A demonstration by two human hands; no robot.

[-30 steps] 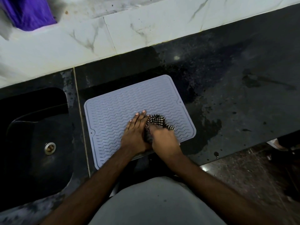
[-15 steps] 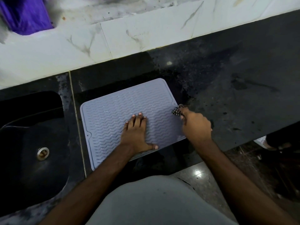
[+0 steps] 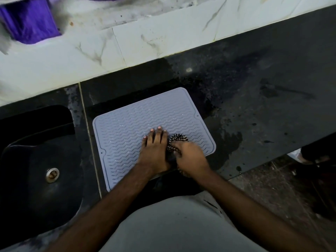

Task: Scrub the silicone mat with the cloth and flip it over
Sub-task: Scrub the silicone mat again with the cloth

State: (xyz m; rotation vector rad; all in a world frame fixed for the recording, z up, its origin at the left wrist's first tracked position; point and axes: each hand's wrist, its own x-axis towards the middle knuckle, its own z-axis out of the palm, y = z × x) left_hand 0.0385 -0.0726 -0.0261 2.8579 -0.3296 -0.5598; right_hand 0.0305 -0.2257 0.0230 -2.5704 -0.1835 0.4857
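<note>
On the silicone mat (image 3: 127,131), flat left hand (image 3: 154,151) beside cloth-gripping right hand (image 3: 190,157).

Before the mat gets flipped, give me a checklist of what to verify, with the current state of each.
1. Silicone mat lies flat on the black counter, ribbed side up: ok.
2. Left hand presses flat on the mat to steady it: ok.
3. Right hand grips the checkered cloth on the mat: ok.
4. Mat edges free to lift: not ok, both hands rest on it.
5. Whole top side scrubbed: cannot tell.
6. Landing area clear: ok on the right, though the counter looks wet; the sink sits close on the left.
</note>
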